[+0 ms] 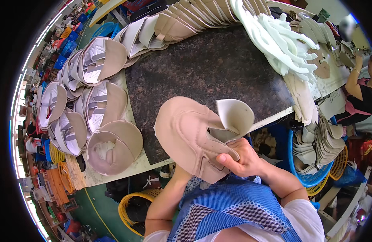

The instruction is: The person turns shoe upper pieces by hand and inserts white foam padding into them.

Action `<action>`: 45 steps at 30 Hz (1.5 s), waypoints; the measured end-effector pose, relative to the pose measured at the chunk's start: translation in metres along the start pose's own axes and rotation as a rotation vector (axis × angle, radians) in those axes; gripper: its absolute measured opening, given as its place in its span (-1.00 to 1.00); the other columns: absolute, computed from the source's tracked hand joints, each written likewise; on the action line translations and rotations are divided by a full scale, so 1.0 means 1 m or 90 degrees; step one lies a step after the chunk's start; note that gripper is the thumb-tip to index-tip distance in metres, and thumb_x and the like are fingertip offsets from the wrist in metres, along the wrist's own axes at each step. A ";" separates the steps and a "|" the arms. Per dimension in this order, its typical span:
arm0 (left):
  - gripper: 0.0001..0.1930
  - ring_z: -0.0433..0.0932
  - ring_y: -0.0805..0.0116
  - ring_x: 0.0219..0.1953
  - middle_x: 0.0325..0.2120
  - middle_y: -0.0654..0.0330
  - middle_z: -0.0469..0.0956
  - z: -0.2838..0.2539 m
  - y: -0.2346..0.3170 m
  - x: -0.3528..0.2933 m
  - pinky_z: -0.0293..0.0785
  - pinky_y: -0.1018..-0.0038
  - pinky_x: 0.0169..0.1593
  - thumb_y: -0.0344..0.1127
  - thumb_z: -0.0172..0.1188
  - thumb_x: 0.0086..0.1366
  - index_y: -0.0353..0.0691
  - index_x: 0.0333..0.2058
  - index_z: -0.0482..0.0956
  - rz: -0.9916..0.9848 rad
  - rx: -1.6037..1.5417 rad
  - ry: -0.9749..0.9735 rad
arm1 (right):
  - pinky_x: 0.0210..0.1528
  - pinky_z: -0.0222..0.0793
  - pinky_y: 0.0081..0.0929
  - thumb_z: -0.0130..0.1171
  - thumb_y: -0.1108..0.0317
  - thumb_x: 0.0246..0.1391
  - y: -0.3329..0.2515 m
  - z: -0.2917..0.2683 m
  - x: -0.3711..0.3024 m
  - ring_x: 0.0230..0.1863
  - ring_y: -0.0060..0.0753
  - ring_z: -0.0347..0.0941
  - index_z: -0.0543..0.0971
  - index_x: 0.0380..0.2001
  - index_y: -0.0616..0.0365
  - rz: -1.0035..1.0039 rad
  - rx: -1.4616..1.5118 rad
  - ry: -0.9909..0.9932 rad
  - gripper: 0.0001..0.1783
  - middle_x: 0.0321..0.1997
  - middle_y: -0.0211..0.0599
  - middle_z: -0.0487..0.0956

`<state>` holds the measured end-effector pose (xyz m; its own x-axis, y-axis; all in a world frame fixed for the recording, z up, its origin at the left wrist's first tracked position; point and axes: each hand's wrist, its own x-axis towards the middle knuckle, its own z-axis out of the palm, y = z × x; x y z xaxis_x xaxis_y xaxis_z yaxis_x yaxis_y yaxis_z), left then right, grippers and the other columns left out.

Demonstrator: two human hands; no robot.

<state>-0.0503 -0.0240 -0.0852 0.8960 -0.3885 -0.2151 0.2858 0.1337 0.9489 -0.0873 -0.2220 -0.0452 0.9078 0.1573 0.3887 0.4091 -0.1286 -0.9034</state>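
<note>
A beige shoe upper (182, 133) is held up in front of my body, over the near edge of the work table. My right hand (240, 159) is closed on its right side, the thumb lying over the eyelet edge. Beside that hand, a pale flap (236, 115) of the upper curls outward. My left forearm (176, 187) runs up behind the upper. The left hand itself is hidden there, so its fingers do not show.
A dark speckled board (206, 68) covers the table's middle. Stacked uppers (109, 97) line its left, more (194, 20) its far edge. White foam strips (274, 40) hang at far right. A blue basket (310, 177) holds cut pieces; a yellow basket (127, 201) stands below. Another person (361, 92) works at right.
</note>
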 end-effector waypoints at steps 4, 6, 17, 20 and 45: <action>-0.41 0.46 0.25 0.17 0.18 0.08 0.41 -0.024 -0.025 -0.005 0.47 0.34 0.18 -0.16 0.19 0.39 -0.31 0.28 0.27 0.121 0.147 0.019 | -0.50 0.34 -0.24 0.14 0.27 0.30 -0.011 -0.008 0.000 -0.67 -0.09 0.41 0.52 -0.63 0.22 0.037 -0.099 -0.011 -0.59 -0.72 -0.15 0.44; -0.38 0.46 0.23 0.18 0.20 0.05 0.41 0.002 0.017 -0.014 0.40 0.31 0.22 -0.29 0.25 0.32 -0.37 0.28 0.26 0.005 0.073 0.000 | -0.61 0.26 -0.27 0.12 0.30 0.32 -0.014 -0.008 -0.002 -0.71 -0.12 0.38 0.52 -0.62 0.23 0.104 -0.133 0.007 -0.60 -0.76 -0.15 0.38; -0.43 0.40 0.11 0.25 0.23 -0.03 0.37 0.014 0.072 -0.030 0.33 0.16 0.29 -0.20 0.06 0.39 -0.39 0.28 0.25 -0.081 -0.563 -0.118 | -0.63 0.22 -0.30 0.09 0.29 0.34 -0.027 0.000 -0.003 -0.75 -0.22 0.36 0.53 -0.59 0.24 0.167 -0.039 0.047 -0.61 -0.76 -0.17 0.39; -0.48 0.53 0.13 0.13 0.09 -0.06 0.50 0.027 0.085 -0.030 0.47 0.24 0.18 -0.47 0.19 0.28 -0.46 0.20 0.33 0.012 0.029 0.011 | -0.58 0.33 -0.27 0.18 0.20 0.28 -0.026 0.009 0.000 -0.67 -0.12 0.47 0.58 -0.55 0.25 0.236 -0.035 0.021 -0.62 -0.71 -0.12 0.46; -0.78 0.64 0.49 -0.38 -0.43 0.27 0.70 0.015 0.158 -0.011 0.54 0.47 -0.29 -0.36 0.37 0.22 -0.29 -0.18 0.68 0.077 0.301 -0.259 | 0.40 0.15 -0.13 -0.22 -0.47 0.23 -0.024 -0.043 0.068 0.31 -0.20 0.37 0.35 0.29 0.27 0.368 0.790 -0.051 -0.01 0.28 -0.10 0.46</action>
<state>-0.0202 -0.0119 0.0706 0.6848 -0.7241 -0.0828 -0.0738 -0.1819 0.9806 -0.0318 -0.2501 0.0103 0.8941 0.4425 -0.0684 -0.4113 0.7512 -0.5163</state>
